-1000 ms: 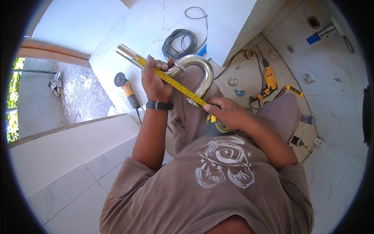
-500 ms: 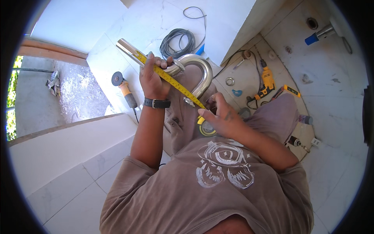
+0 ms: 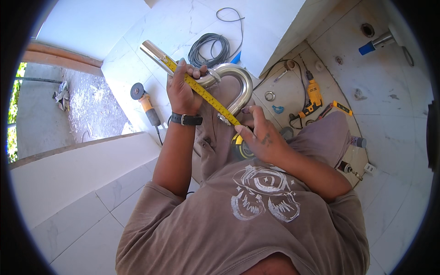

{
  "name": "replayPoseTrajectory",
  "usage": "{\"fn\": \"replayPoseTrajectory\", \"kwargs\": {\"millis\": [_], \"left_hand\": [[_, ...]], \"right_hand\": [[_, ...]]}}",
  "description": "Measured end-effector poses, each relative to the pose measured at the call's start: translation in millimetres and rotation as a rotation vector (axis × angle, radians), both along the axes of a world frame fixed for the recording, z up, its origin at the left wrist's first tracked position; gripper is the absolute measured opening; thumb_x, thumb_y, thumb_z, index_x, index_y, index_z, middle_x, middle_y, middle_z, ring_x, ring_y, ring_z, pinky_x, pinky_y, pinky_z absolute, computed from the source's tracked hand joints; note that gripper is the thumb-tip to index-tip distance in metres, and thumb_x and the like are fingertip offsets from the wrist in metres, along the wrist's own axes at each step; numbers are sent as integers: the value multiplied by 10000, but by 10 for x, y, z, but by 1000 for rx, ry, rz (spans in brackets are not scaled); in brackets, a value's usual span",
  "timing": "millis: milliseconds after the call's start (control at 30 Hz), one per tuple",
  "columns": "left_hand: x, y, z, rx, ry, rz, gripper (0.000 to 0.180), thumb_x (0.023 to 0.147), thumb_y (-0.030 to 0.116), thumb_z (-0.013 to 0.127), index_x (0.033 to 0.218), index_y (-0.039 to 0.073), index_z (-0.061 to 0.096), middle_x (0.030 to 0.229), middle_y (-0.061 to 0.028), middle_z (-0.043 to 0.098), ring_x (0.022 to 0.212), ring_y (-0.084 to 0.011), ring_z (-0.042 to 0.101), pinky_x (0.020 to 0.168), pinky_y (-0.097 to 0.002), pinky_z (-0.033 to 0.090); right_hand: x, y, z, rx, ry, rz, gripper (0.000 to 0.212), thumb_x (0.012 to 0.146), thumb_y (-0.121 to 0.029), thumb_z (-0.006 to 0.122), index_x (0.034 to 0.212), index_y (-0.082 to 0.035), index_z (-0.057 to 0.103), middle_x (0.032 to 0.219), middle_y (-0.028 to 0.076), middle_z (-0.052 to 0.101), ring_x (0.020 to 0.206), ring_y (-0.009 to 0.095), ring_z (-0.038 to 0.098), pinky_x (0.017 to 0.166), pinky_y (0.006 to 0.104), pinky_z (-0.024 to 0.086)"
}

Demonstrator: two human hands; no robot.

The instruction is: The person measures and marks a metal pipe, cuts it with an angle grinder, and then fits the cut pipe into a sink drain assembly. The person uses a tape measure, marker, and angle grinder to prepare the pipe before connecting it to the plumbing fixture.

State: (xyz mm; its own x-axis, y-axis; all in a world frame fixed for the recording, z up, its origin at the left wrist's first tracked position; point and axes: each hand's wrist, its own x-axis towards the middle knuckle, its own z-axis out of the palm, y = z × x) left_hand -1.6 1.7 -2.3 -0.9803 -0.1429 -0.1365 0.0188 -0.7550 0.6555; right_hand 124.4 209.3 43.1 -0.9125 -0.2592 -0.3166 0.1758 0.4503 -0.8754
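- The chrome P-trap (image 3: pixel 245 85), held out before the body, sits with its straight end a touch nearer the cable coil (image 3: pixel 194 51) than half a second ago.
- Left hand (image 3: pixel 182 91), forearm straight ahead (black wrist strap (image 3: pixel 185 119) buckled), grasps trap and tape measure (image 3: pixel 208 97).
- Right hand (image 3: pixel 263 137), angled inward, pinches the tape's lower end.
- One angle grinder (image 3: pixel 147 106), one drill (image 3: pixel 314 94).

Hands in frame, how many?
2: the left hand around the curved metal pipe, left of centre; the right hand at the yellow tape measure, right of centre.
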Motion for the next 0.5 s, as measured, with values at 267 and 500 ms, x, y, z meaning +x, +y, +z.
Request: {"fn": "replayPoseTrajectory", "kwargs": {"millis": [267,500], "left_hand": [[-1,1,13,24,-25,-2,265,1062,220,586,840,94,512,731,-21,509,772,-200,551,933,-426,497],[-19,29,15,18,-41,-15,282,1060,230,591,831,98,494,723,-16,493,762,-196,535,920,-419,490]], "right_hand": [[-25,7,-101,-15,13,5,573,1006,-282,663,1324,80,353,1256,300,606,1173,361,683,948,429,545],[-59,-60,-28,-166,112,-38,547,973,-285,728,1239,62,400,1201,332,577,1160,418,673,916,455,558]]}}
